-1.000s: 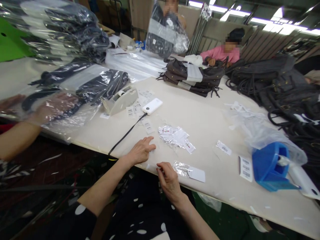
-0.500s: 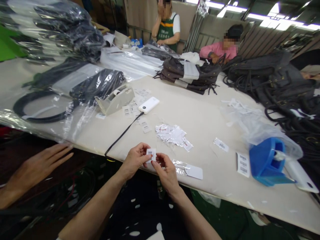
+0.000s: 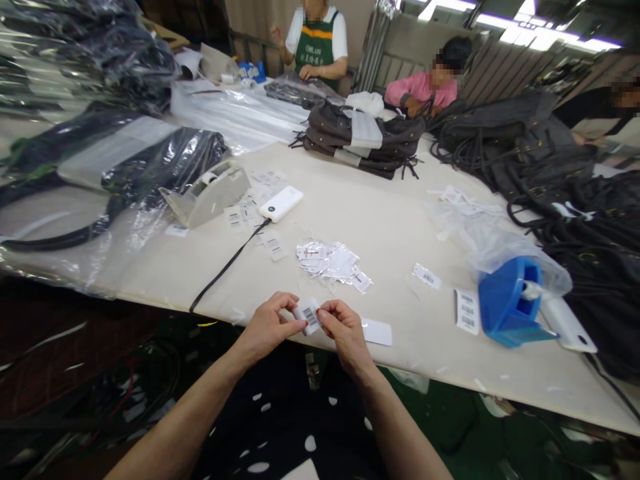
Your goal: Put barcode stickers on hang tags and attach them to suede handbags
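Note:
A small white barcode label [image 3: 310, 316] is held over the table's front edge. My left hand [image 3: 273, 325] pinches its left side between thumb and fingers. On the label's right side, my right hand [image 3: 343, 328] grips it between thumb and forefinger. Just beyond my hands lies a pile of white tags in clear plastic [image 3: 333, 261]. A blank white card [image 3: 376, 332] rests beside my right hand, partly hidden by it.
Behind the tags are a white power bank [image 3: 281, 203] with a black strap and a grey tape dispenser [image 3: 207, 193]. A blue dispenser [image 3: 513, 303] stands right. Dark bags [image 3: 363, 140] and plastic-wrapped goods [image 3: 150, 150] lie farther back. Two people sit or stand across the table.
The view has shifted, and another person's hand at the left is gone from it. My hands have spread slightly apart around the label, which is now tilted and shows more of its barcode.

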The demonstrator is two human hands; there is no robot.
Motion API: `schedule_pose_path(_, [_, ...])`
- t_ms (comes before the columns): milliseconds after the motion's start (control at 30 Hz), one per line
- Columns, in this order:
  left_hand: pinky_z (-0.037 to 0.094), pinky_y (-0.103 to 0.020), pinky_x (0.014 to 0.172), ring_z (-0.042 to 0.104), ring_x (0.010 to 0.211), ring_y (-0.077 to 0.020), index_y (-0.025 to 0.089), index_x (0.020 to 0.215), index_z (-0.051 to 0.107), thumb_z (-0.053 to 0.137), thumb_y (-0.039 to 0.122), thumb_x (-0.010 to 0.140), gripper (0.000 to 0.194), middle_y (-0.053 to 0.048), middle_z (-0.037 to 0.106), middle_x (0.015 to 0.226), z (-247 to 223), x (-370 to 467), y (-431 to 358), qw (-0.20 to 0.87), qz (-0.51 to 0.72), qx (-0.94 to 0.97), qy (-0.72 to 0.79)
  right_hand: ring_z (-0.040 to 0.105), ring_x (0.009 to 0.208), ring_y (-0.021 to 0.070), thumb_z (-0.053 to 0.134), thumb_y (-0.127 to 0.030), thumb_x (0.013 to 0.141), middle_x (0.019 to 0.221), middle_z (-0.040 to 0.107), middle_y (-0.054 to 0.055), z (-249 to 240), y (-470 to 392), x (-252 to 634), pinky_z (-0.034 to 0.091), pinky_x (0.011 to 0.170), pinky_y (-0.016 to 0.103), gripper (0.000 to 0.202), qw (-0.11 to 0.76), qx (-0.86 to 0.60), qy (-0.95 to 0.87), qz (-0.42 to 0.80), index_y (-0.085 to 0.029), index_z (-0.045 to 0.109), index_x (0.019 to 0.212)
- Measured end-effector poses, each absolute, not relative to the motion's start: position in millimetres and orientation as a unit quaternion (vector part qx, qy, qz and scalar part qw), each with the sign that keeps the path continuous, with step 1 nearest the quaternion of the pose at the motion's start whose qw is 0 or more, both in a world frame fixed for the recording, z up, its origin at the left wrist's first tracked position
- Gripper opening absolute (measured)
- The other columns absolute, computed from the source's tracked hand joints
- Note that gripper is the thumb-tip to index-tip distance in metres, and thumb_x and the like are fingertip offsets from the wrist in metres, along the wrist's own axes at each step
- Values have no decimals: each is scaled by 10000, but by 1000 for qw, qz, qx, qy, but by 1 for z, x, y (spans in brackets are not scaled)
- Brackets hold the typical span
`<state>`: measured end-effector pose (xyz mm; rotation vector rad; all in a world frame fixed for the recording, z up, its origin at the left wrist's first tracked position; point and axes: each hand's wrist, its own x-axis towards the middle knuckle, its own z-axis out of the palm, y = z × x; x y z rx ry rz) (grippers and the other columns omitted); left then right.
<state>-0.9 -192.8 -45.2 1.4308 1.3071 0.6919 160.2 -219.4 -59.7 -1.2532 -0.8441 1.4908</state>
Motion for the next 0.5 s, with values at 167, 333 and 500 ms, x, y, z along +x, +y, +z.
schedule_pose_path(167, [441, -272, 672, 562, 702, -153, 151, 672, 606, 682, 306, 637, 176, -18, 631, 743, -42, 2, -197, 641, 298, 513, 487, 278, 409, 34, 654, -326, 660, 488, 416, -78, -59, -216, 167, 172, 414, 182, 209, 507, -501, -285, 641, -158, 537, 704])
schedule_pose_path(333, [420, -239, 626, 541, 628, -131, 123, 771, 664, 689, 308, 637, 229, -13, 632, 683, -40, 13, -203, 716, 304, 431, 457, 491, 582, 102, 586, -318, 744, 676, 554, -12, -57, -221, 169, 392, 538, 227, 194, 517, -544, -408, 519, -183, 585, 884])
schedule_pose_path(500, [386, -209, 591, 490, 590, -100, 128, 747, 654, 659, 302, 684, 186, 13, 597, 638, -39, 16, -206, 700, 319, 443, 461, 496, 1020, 197, 484, -257, 832, 1067, 555, 81, -53, -239, 165, 390, 903, 361, 243, 480, -553, -604, 313, -213, 620, 1028])
